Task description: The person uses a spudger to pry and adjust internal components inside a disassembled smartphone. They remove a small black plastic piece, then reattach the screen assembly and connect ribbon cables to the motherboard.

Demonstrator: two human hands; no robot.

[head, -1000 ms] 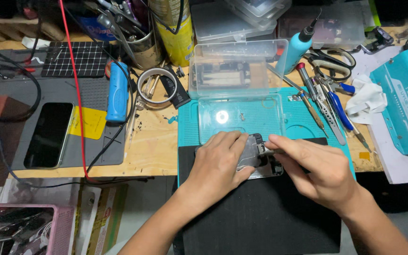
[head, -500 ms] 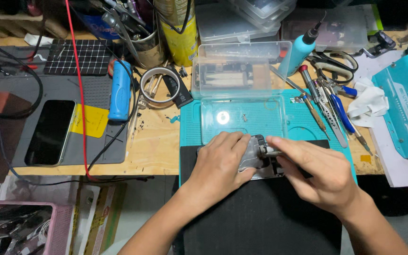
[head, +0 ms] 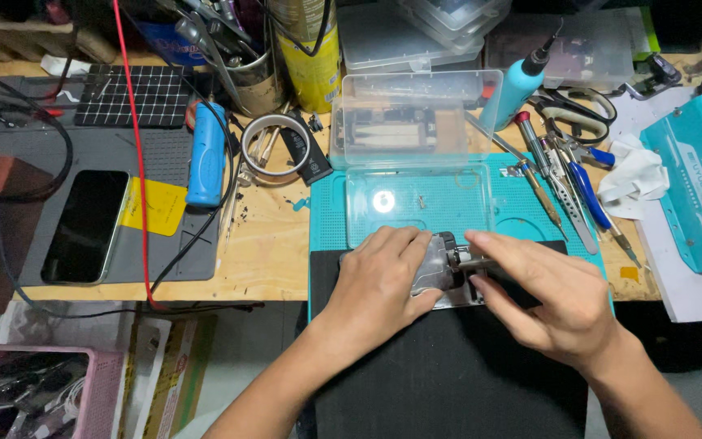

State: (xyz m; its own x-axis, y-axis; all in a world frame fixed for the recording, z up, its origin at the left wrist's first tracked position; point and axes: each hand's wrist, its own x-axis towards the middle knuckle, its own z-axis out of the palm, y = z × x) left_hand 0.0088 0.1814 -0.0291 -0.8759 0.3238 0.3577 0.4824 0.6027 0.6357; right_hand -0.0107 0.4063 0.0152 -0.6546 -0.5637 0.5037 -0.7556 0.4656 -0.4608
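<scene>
Clear plastic box (head: 416, 162) lies open behind hands pinching a silver device (head: 436, 272) and tool (head: 473, 262).

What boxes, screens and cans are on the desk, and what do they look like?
Phone: left, on grey mat, flat, dark screen.
Clear plastic box: middle, lid open, beyond the hands.
Teal case: right edge, white lettering.
Yellow can: top, upright.
Pink basket: bottom left.

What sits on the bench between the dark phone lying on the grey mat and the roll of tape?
In the head view, a blue cylindrical tool lies between the dark phone and the tape roll, with a yellow patch beside the phone.
</scene>
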